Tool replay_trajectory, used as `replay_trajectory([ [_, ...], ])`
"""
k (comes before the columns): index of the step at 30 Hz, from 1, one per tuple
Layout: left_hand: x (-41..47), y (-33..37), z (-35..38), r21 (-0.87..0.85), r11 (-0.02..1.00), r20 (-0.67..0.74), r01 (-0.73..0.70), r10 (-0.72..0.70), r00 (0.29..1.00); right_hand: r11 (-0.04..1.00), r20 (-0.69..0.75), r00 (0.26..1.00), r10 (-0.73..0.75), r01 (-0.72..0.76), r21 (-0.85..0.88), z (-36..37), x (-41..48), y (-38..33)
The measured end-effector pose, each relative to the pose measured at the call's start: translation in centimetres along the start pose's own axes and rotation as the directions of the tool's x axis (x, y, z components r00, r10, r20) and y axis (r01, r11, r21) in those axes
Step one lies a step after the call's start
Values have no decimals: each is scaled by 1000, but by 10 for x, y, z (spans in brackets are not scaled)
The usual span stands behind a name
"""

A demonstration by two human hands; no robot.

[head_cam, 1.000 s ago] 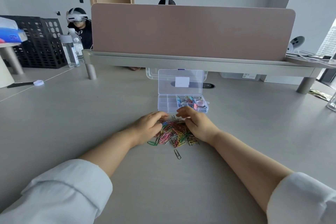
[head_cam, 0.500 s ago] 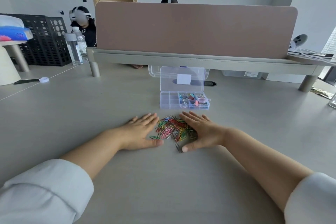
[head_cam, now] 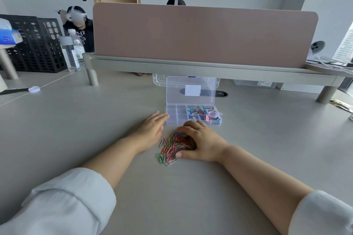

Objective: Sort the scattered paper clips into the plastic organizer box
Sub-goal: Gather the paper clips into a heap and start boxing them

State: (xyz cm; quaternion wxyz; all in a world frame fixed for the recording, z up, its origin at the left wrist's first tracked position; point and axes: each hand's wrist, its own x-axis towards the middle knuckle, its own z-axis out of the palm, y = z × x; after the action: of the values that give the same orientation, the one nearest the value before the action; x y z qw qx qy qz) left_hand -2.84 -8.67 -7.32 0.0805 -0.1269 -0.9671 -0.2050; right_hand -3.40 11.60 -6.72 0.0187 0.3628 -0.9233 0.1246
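Observation:
A heap of coloured paper clips [head_cam: 172, 147] lies on the grey table just in front of the clear plastic organizer box [head_cam: 175, 118]. The box stands with its lid [head_cam: 191, 89] raised; its right compartments hold binder clips and small items, its left compartments look bare. My right hand [head_cam: 202, 144] is cupped over the right side of the heap, fingers curled around clips, thumb flat on the table. My left hand [head_cam: 152, 128] lies flat with fingers apart, left of the heap, fingertips reaching the box's left front corner.
A pink divider panel [head_cam: 204, 34] on a raised shelf [head_cam: 210, 70] crosses the table behind the box. Water bottles [head_cam: 69, 53] and black crates [head_cam: 34, 44] stand at the back left. A small white cap [head_cam: 34, 89] lies far left. A person sits behind the divider.
My right hand has curled over the heap and pushed it together. My left hand has slid forward from the heap's side toward the box's left corner.

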Motion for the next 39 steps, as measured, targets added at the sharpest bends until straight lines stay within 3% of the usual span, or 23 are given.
replay_trajectory([
  [5, 0, -9, -6, 105, 991, -19, -86, 89, 996, 979, -137, 990, 15, -43, -200, -9, 2, 3],
  [8, -3, -13, -9, 56, 997, -46, -53, 55, 997, 953, -120, 993, 14, -49, -299, -7, 1, 3],
  [16, 2, -16, -4, -113, 993, -133, 41, -56, 990, 975, -208, 970, -123, 79, -208, 6, 7, -2],
  [26, 3, -18, -6, -175, 983, -129, 58, -81, 988, 995, -81, 997, -3, -5, -98, -6, 9, -5],
  [28, 5, -19, -6, -200, 978, -128, 62, -88, 988, 999, -127, 992, 18, -23, -39, -12, 14, -4],
  [32, 6, -18, -7, -296, 949, -113, 107, -146, 983, 956, -246, 957, 152, -80, 281, -21, 45, -4],
  [36, 6, -18, -8, -368, 922, -106, 120, -170, 980, 722, -283, 895, 346, -61, 690, -19, 89, -16],
  [39, 7, -19, -6, -357, 927, -125, 115, -170, 977, 607, -291, 857, 425, -32, 794, -9, 110, -22],
])
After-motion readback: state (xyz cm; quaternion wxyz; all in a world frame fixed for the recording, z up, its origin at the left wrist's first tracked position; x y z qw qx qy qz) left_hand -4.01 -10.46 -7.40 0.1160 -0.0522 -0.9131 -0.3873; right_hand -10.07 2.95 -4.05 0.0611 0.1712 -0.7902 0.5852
